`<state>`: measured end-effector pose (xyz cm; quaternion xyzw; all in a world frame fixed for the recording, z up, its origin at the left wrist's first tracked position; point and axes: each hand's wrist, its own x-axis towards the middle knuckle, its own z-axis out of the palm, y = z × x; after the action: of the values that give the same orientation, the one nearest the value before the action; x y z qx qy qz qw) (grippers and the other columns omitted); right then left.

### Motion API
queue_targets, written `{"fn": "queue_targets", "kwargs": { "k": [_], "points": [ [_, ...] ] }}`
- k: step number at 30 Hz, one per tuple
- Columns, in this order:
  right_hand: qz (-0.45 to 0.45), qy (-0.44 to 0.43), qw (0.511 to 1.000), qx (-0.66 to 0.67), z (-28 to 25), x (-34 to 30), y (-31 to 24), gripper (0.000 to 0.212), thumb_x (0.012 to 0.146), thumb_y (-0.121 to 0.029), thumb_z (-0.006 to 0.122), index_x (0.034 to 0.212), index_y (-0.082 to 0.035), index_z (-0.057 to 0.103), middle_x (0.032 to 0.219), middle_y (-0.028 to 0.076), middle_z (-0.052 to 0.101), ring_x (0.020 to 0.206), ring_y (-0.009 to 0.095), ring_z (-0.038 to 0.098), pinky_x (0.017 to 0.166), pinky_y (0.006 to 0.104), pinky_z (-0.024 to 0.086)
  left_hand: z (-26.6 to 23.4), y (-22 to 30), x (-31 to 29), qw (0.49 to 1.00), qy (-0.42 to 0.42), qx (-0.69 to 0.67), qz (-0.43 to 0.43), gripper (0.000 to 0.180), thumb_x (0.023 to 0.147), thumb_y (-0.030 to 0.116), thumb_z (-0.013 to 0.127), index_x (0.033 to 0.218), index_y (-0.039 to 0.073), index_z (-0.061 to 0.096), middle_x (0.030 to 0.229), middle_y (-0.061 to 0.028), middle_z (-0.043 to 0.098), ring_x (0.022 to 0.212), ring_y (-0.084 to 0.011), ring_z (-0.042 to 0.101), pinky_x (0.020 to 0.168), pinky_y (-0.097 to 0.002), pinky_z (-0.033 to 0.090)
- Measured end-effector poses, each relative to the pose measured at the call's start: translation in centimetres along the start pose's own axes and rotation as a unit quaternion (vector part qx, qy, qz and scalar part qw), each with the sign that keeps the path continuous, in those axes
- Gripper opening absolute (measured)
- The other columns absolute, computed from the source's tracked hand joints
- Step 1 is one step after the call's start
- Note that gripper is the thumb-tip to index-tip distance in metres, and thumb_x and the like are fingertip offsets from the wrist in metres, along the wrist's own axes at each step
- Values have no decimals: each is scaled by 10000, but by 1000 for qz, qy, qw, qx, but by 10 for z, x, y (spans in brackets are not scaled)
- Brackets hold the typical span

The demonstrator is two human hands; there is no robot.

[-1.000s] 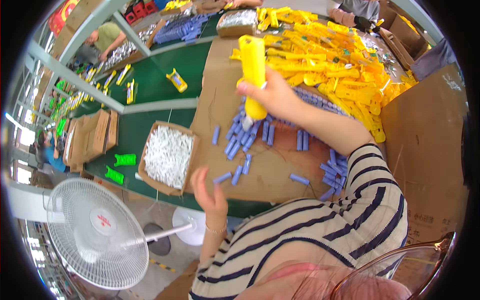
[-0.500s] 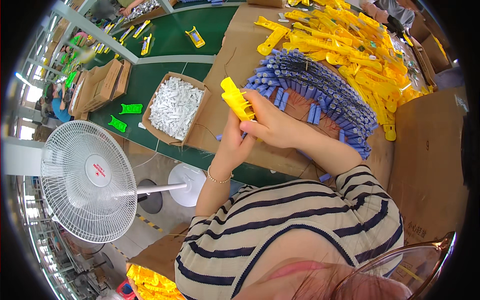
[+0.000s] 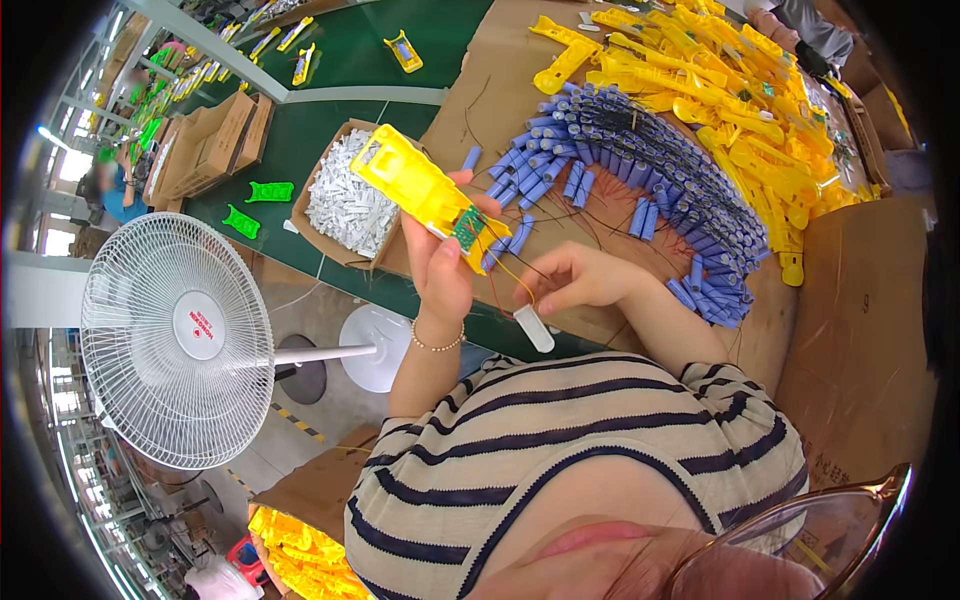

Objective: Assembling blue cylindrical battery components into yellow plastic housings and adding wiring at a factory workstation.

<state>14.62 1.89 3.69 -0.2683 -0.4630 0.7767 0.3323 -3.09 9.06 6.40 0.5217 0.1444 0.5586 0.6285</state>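
Left hand (image 3: 442, 272) has its grip wrapped round a yellow shell (image 3: 415, 185), mid-frame. Right hand (image 3: 585, 278) is half-curled by the wires (image 3: 513, 272), can't tell if it's pinching. White piece (image 3: 536, 329) just below, blue cells (image 3: 625, 150) upper right.

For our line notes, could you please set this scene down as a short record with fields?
Left hand: holds a yellow casing, tilted
Casing's near end: green circuit board, thin wires
Right hand: beside the wires, just above a small white part; grip unclear
Cardboard sheet: banked blue cylinders, heaped yellow pieces
Green table: open box of white pieces, two green frames
Floor: white standing fan
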Motion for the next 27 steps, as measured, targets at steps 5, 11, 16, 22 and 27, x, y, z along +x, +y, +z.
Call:
{"fn": "queue_targets", "kwargs": {
  "k": [5, 11, 16, 22, 27],
  "points": [
    [-61, -5, 991, -121, 6, 10, 1, 230, 815, -57, 637, 1038, -14, 600, 951, 59, 636, 715, 69, 559, 637, 206, 453, 0, -6, 1, 1000, 3, 0, 14, 637, 802, 233, 482, 1356, 33, 240, 1276, -212, 416, 940, -308, 577, 747, -399, 526],
    [-6, 167, 984, -54, 12, -3, 6, 184, 855, -68, 564, 1033, -36, 592, 837, 41, 650, 594, 59, 516, 530, 184, 402, -11, -8, 7, 998, 13, 39, 45, 614, 794, 190, 461, 1348, 33, 248, 1261, -206, 428, 928, -296, 580, 742, -390, 525],
    [-105, 359, 887, -270, -10, -31, -5, 209, 866, -96, 559, 1066, -41, 584, 767, 33, 648, 577, 58, 515, 505, 210, 393, -22, -14, 3, 994, 36, 84, 60, 614, 787, 162, 462, 1348, 37, 246, 1257, -205, 430, 923, -288, 581, 744, -387, 525],
    [-173, 343, 923, -31, -3, -50, -20, 275, 850, -47, 564, 1114, 29, 559, 753, 56, 637, 644, 91, 589, 537, 212, 444, -16, -29, 0, 993, 46, 89, 66, 641, 770, 150, 481, 1349, 45, 229, 1248, -197, 430, 936, -278, 573, 757, -380, 519],
    [-260, 287, 917, 100, 5, -48, -27, 310, 825, -2, 561, 1128, 57, 539, 787, 105, 637, 614, 139, 611, 531, 217, 477, -19, -37, -1, 985, 1, 152, 81, 606, 749, 121, 460, 1309, 15, 255, 1231, -190, 438, 960, -260, 558, 801, -367, 496]
  ]
}}
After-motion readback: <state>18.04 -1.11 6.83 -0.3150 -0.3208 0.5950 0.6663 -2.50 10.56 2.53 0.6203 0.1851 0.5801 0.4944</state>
